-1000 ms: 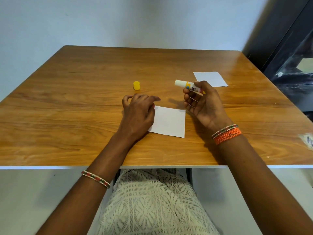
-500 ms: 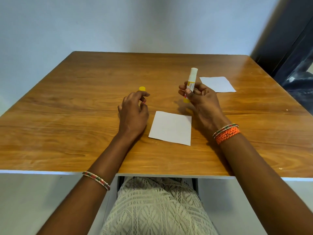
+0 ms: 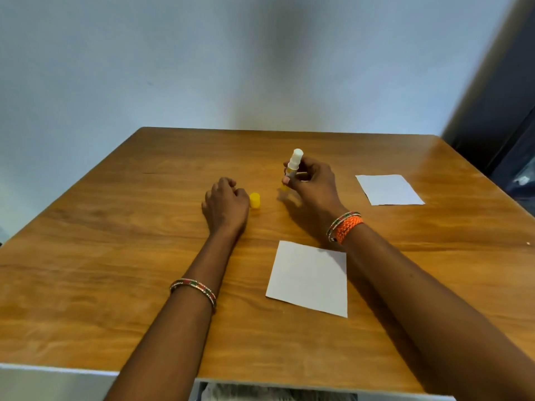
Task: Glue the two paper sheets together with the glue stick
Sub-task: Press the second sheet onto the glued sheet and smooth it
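We saw the right hand point(image 3: 314, 183) up off the wooden table point(image 3: 115, 256), fingers and thumb curled round the glue stick point(image 3: 293, 167). The stick stood approx. upright, uncapped, white tip on top, yellow base below the thumb, base just above the tabletop. Its yellow cap point(image 3: 255, 200) stood on the table by itself, just beside the left hand point(image 3: 225, 204) on that hand's right side; we couldn't tell if knuckles and cap touched. The left hand lay knuckles-up on the wood w/ fingers loosely curled under, gripping nothing.

Two white paper sheets lay flat, well apart from each other. The near sheet point(image 3: 309, 279) sat between the two forearms, its right edge touching or slipping under the right forearm; the far sheet point(image 3: 388, 189) lay to the right of the right hand, near the table's right edge. Neither hand touched either sheet.

Right wrist carried an orange braided band point(image 3: 348, 227) plus beaded bangles; left forearm had beaded bangles point(image 3: 193, 287) too. Behind the table: a pale wall point(image 3: 202, 68); a dark panel point(image 3: 503, 96) at right.
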